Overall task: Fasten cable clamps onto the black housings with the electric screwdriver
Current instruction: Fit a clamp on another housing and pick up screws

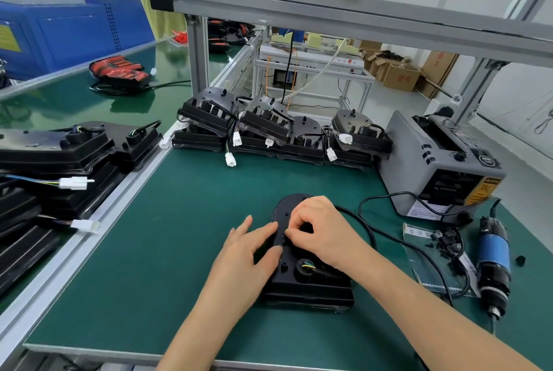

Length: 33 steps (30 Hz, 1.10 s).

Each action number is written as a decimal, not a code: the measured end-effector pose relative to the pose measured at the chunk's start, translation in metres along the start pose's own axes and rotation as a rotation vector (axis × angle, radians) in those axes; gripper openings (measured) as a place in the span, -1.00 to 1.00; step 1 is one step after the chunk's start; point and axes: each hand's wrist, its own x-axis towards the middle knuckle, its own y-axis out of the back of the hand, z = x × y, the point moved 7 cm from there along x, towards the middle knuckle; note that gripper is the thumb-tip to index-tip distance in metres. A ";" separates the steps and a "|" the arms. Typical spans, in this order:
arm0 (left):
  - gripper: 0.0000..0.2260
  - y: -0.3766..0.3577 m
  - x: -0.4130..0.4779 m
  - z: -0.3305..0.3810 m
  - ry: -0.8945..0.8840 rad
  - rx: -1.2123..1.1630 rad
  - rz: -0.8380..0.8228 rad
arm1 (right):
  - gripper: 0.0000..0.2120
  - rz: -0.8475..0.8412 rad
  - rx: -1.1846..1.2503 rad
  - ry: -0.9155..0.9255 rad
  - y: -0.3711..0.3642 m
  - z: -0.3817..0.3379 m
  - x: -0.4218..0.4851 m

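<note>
A black housing (305,283) lies flat on the green mat in front of me, its cable port with coloured wires facing up. My left hand (251,248) rests on its left side with fingers nearly straight, steadying it. My right hand (317,227) lies over the housing's upper part, thumb and fingertips curled together and pinching something small and dark at the surface; what it is stays mostly hidden. The electric screwdriver (492,262), blue and black, lies on the mat at the right, untouched. Small black cable clamps (447,243) sit in a loose pile on a plastic bag.
A row of stacked black housings (269,131) with white connectors lines the back of the mat. More housings (59,161) are piled at the left beyond an aluminium rail. A grey tape dispenser (440,164) stands at the right rear, its black cord looping across the mat.
</note>
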 end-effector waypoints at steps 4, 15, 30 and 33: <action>-0.61 0.005 -0.013 0.031 -0.362 0.341 0.153 | -0.85 -0.017 -0.016 -0.007 0.000 -0.001 0.001; -0.54 0.001 -0.018 0.038 -0.538 0.639 0.240 | -0.93 -0.045 -0.060 -0.057 0.008 -0.001 0.002; -0.47 -0.002 -0.012 0.042 -0.542 0.816 0.196 | -0.62 -0.024 -0.227 0.057 0.007 0.005 -0.036; -0.46 -0.001 -0.008 0.044 -0.542 0.871 0.148 | -0.64 -0.046 -0.202 0.028 0.005 0.007 -0.039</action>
